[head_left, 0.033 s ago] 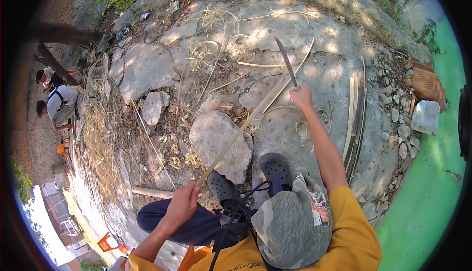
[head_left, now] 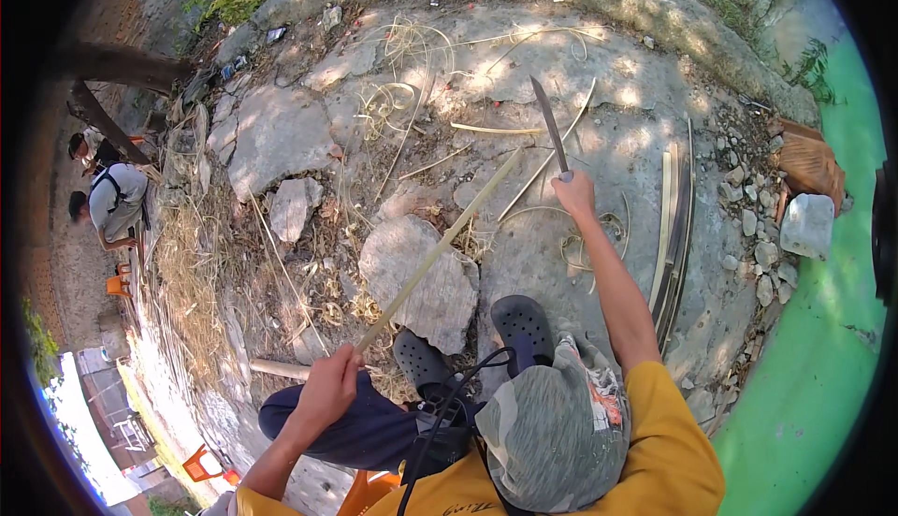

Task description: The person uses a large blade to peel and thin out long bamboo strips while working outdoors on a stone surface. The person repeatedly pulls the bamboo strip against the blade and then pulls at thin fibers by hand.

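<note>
A long-bladed knife (head_left: 549, 123) is in my right hand (head_left: 575, 195), fingers wrapped round its handle, blade pointing away and a little left. My left hand (head_left: 327, 390) grips the near end of a long pale bamboo strip (head_left: 440, 249). The strip slants up and right across a flat broken stone (head_left: 416, 282), and its far end lies left of the knife, apart from the blade. A thinner pale strip (head_left: 538, 165) rests on the ground, passing beneath the knife or close beside it.
Several long strips (head_left: 669, 235) lie bundled on the right, beside loose rubble (head_left: 762, 254) and green water (head_left: 795, 422). Curled shavings (head_left: 383, 109) are scattered ahead. Two people crouch at the far left, near a person's grey shirt (head_left: 117, 193). My dark clogs (head_left: 524, 324) stand near the stone.
My left hand has drawn back a little to the left, pulling the bamboo strip's far end away from the knife. The knife has turned slightly more upright in the picture.
</note>
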`<state>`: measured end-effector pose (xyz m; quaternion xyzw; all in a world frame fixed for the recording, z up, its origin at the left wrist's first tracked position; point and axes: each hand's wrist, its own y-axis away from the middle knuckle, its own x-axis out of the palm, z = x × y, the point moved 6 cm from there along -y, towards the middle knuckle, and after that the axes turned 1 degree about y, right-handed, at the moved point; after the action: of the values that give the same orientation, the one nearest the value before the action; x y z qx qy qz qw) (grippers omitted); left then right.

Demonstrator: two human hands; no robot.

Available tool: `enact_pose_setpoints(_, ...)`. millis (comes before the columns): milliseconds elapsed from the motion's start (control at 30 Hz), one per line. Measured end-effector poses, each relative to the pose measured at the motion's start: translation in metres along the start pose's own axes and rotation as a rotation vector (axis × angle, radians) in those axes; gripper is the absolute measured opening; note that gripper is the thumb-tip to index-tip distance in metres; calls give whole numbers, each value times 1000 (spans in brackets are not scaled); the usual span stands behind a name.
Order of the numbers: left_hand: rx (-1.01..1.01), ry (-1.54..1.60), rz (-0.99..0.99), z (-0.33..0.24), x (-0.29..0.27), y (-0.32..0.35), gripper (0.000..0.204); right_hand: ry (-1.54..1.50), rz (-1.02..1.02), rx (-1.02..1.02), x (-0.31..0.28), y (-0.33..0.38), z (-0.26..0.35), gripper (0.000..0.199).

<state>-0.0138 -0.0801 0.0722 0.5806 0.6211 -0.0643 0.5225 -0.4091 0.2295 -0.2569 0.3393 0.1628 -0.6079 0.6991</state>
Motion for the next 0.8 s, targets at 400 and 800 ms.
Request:
enact_pose_setpoints(400,342,-781,-743,31,-203,-87,8,194,25,14,-52,126,-36,58)
enact_pose_setpoints(800,569,-398,-666,51,-198,-186,10,70,-118,-196,-120,116,10,41)
